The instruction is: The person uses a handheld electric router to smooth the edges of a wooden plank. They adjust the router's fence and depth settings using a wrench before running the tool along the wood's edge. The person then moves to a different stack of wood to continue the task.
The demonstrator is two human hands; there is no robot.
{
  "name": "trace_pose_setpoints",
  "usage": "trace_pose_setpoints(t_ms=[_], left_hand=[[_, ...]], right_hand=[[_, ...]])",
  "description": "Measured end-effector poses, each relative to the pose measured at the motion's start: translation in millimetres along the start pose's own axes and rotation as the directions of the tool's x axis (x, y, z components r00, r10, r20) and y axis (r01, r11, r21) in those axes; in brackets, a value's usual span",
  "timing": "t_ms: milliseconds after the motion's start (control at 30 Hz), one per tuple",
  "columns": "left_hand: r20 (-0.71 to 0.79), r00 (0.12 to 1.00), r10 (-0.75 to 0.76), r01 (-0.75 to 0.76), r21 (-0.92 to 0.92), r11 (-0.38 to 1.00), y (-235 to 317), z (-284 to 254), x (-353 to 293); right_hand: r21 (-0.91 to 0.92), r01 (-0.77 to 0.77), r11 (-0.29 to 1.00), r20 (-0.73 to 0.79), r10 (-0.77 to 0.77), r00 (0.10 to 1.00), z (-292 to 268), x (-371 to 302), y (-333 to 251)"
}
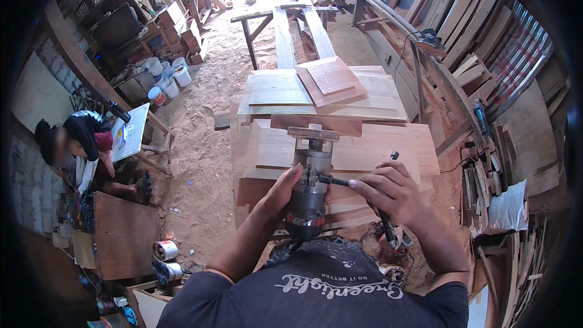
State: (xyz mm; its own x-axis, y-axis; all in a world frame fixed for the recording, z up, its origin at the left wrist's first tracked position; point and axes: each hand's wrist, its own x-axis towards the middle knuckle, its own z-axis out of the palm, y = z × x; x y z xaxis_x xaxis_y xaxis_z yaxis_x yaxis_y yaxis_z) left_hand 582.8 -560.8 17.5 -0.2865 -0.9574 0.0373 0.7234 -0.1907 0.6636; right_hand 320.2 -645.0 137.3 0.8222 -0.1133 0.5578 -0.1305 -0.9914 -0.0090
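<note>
A grey and black trim router (311, 197) lies with its wooden base (313, 134) pointing away from me and its dark rear end toward my body. My left hand (283, 189) is wrapped round the router's left side, thumb on top. At the router's right side, a black rod-like tool (333, 180) meets the metal housing. My right hand (390, 193) pinches its outer end, fingers curled. Another dark, slim tool (387, 228) hangs below that hand; its kind is unclear. Under the router are pale wooden panels (388, 149) and a reddish wood strip (349, 127).
More stacked panels (276, 90) lie beyond, with a square raised panel (331, 82) on top. To the left a person (85, 140) sits by a white board (129, 133). White buckets (172, 88) stand farther back. Lumber (480, 18) leans along the right wall.
</note>
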Motion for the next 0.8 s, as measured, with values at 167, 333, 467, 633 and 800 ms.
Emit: trace_pose_setpoints(t_ms=[167,333,467,633,800], left_hand=[[0.021,0.998,-0.052,0.052,0.015,0.999,3.5,3.1,1.5],[-0.030,0.999,-0.045,0.048,0.124,0.991,10.8,-5.0,-2.3],[-0.063,0.997,-0.035,0.048,0.225,0.973,19.5,-0.7,-2.4],[-0.019,1.000,-0.002,0.004,0.063,0.998,17.5,9.4,0.1],[0.009,1.000,-0.003,0.003,-0.053,0.999,21.2,14.8,1.9]], right_hand=[[-0.242,0.248,0.938,-0.026,-0.261,0.965,-5.3,3.2,7.0],[0.562,-0.412,0.717,0.256,0.322,0.911,-6.0,2.9,1.5],[0.730,-0.643,-0.230,0.642,0.552,0.532,1.9,-8.7,-27.1],[0.803,-0.458,0.382,0.179,0.578,0.796,31.4,-33.5,-29.1],[0.112,-0.061,0.992,0.020,0.059,0.998,-3.5,7.4,-9.8]])
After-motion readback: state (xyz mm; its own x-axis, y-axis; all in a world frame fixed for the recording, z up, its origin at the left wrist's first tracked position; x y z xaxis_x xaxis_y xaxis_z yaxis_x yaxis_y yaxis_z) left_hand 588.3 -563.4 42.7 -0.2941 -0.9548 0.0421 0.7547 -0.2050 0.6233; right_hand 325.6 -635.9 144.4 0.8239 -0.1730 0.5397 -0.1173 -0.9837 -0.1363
